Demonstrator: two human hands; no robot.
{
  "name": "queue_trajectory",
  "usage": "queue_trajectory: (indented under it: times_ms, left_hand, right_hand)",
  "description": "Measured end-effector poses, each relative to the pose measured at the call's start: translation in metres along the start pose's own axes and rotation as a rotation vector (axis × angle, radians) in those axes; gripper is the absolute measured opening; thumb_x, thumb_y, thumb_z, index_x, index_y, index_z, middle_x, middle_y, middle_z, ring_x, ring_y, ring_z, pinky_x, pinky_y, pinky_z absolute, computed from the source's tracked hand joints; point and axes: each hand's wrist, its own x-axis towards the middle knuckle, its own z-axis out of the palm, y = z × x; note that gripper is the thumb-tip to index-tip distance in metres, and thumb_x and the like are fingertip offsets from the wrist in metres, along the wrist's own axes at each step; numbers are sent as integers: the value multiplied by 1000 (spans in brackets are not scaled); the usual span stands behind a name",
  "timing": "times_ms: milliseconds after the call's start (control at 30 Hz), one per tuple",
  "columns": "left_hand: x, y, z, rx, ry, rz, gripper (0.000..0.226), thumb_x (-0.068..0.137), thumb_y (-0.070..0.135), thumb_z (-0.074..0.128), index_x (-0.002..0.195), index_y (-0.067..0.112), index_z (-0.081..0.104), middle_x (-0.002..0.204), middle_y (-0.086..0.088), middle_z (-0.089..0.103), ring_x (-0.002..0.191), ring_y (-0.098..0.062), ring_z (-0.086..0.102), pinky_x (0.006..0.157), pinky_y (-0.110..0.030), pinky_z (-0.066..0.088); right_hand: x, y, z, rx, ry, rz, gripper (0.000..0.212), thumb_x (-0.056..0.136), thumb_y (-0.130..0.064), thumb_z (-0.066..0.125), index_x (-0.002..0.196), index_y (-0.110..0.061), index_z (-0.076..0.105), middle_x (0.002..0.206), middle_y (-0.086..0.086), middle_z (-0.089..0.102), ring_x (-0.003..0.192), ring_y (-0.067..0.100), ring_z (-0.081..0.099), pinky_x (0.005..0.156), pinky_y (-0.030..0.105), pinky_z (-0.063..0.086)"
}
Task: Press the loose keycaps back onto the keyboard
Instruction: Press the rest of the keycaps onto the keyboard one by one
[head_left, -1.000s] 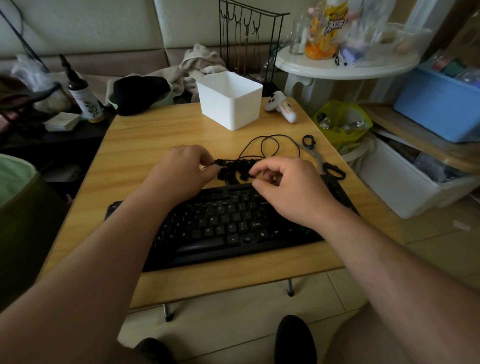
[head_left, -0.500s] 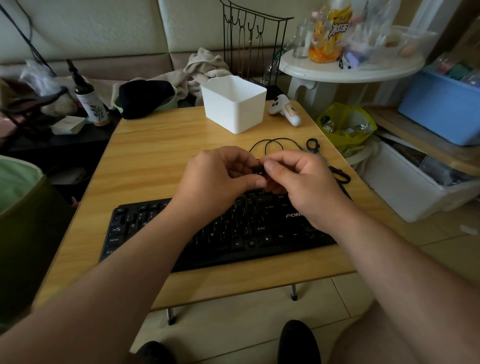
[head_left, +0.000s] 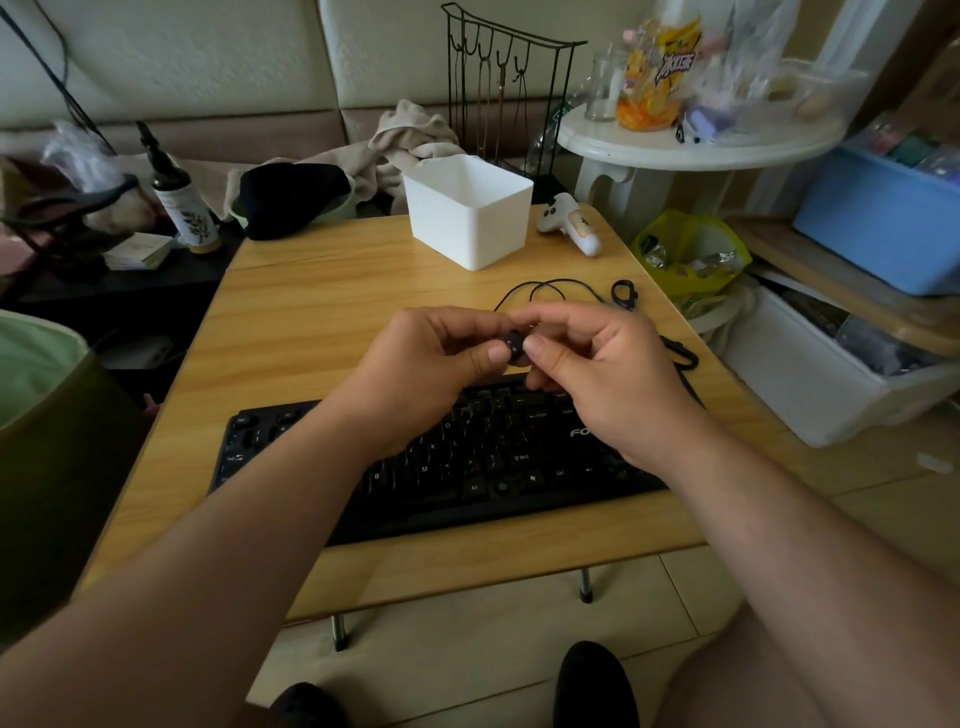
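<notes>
Keycap (head_left: 514, 345) pinched between left hand (head_left: 415, 374) and right hand (head_left: 597, 374) thumbs and fingers, raised above keyboard (head_left: 467, 467). Tiny, could slip, or seat crooked if misaligned.

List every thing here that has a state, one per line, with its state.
keycap: pinched between both thumbs, raised above the keyboard, not seated.
left hand: curled, pinching the keycap.
right hand: curled, pinching the keycap.
keyboard: flat on the table, top rows hidden by the hands.
white bin: upright, open-topped.
scissors: lying flat, partly hidden.
</notes>
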Motion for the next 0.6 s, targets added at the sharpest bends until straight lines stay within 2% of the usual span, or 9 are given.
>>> queue_trajectory:
  times_ms: [67, 167, 267, 333, 400, 467, 500, 600]
  left_hand:
    - [0, 0, -2, -28, -16, -31, 25, 100, 3, 62, 115, 18, 75, 93, 9, 78, 86, 0, 68, 80, -16, 54]
    - [-1, -3, -6, -79, -17, -76, 22, 101, 10, 61, 109, 22, 77, 82, 6, 73, 79, -7, 62, 79, -21, 53]
    - [-3, -3, -13, -101, -3, -88, 19, 99, 14, 65, 110, 22, 78, 88, -2, 75, 81, -10, 63, 83, -27, 55]
    - [-4, 0, -21, -128, 49, -106, 20, 98, 10, 67, 114, 15, 76, 88, -4, 76, 78, -9, 65, 81, -26, 57]
    - [-4, 2, -31, -130, 118, -137, 19, 96, 9, 70, 113, 13, 75, 86, -6, 77, 76, -11, 67, 81, -29, 58]
    - [-5, 3, -42, -74, 168, -163, 17, 94, 11, 73, 109, 16, 74, 85, -5, 78, 76, -13, 70, 79, -30, 59]
    - [-6, 4, -46, -50, 186, -175, 17, 92, 12, 75, 108, 17, 74, 84, -6, 78, 75, -13, 70, 78, -30, 59]
    - [-9, 3, -55, -20, 249, -208, 17, 91, 15, 78, 107, 15, 75, 83, -8, 79, 73, -14, 71, 74, -30, 58]
  right_hand:
    - [0, -1, 2, -29, -12, -13, 32, 99, -3, 65, 123, -20, 75, 97, 2, 76, 79, 17, 73, 76, 30, 61]
    - [0, -4, 4, -82, -18, -37, 33, 97, -3, 68, 124, -21, 74, 96, 1, 76, 81, 17, 75, 81, 35, 64]
    - [4, -7, 12, -171, 7, -80, 30, 93, -10, 75, 118, -28, 76, 95, -5, 78, 85, 15, 75, 83, 40, 63]
    - [10, -10, 19, -282, 29, -114, 26, 91, -17, 78, 113, -31, 77, 91, -12, 77, 87, 5, 73, 83, 32, 62]
    - [17, -18, 25, -426, 15, -161, 22, 90, -23, 79, 111, -31, 78, 86, -18, 74, 83, -3, 69, 76, 16, 56]
    - [26, -29, 31, -594, -20, -225, 20, 91, -28, 78, 110, -32, 79, 83, -19, 72, 79, -1, 66, 68, 10, 49]
    - [31, -34, 34, -662, -51, -258, 19, 91, -29, 77, 110, -33, 80, 84, -17, 74, 78, 1, 65, 68, 12, 50]
    - [46, -38, 45, -739, -144, -316, 17, 93, -27, 74, 107, -32, 81, 85, -10, 77, 77, 8, 66, 71, 32, 56]
